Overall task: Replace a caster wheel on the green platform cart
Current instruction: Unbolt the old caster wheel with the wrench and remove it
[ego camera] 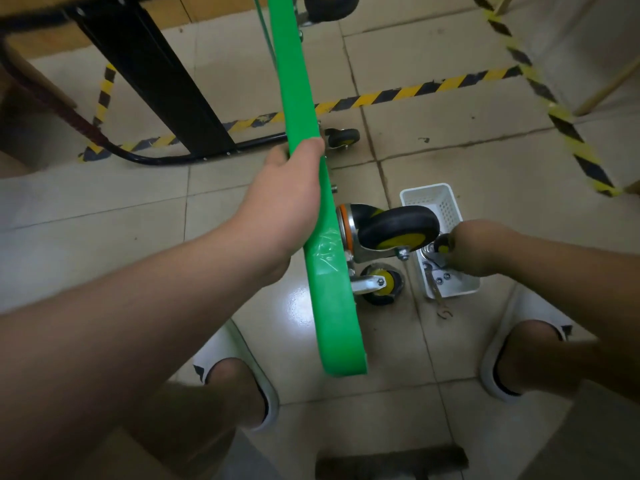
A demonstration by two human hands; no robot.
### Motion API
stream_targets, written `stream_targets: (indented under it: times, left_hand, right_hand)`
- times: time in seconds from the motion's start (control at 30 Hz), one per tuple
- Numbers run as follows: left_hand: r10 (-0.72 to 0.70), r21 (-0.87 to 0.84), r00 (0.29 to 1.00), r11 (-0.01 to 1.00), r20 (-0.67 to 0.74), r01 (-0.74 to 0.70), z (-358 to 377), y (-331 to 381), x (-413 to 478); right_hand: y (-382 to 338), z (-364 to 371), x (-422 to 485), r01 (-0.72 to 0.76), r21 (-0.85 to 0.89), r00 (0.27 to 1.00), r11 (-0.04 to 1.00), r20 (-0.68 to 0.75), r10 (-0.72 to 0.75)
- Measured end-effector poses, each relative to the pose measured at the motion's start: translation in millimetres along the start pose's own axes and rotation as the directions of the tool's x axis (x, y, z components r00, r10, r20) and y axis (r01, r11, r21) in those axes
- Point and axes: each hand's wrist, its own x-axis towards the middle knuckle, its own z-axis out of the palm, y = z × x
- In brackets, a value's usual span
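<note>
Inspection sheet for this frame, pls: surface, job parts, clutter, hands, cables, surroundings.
Surface: tiled floor, stained, one glare patch.
Job's things: cart stood on edge; caster mounted on its underside, others beyond; basket holds a wrench and bolts.
Clutter: metal bit on the floor by the basket.
Hands: left hand grips the cart edge; right hand in the basket, grips a black-yellow handle.
Cables: braided cord at left.
Surroundings: hazard tape, black stand.
</note>
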Motion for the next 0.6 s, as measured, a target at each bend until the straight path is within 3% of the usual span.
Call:
stream_targets:
  times: [0.33, 0.6]
  left_hand:
    - [0.012, 0.029, 0.999, 1.000, 0.035, -0.013, 0, -2, 2]
    - [0.016, 0.031, 0.999, 0.999, 0.039, -0.018, 1, -2, 1]
  right_hand:
    - [6, -62, -60, 0.087, -0.072, 0.990, 0.994, -0.103, -0.095]
    - [-4, -83, -110, 0.183, -0.007, 0.958, 0.983, -0.223, -0.180]
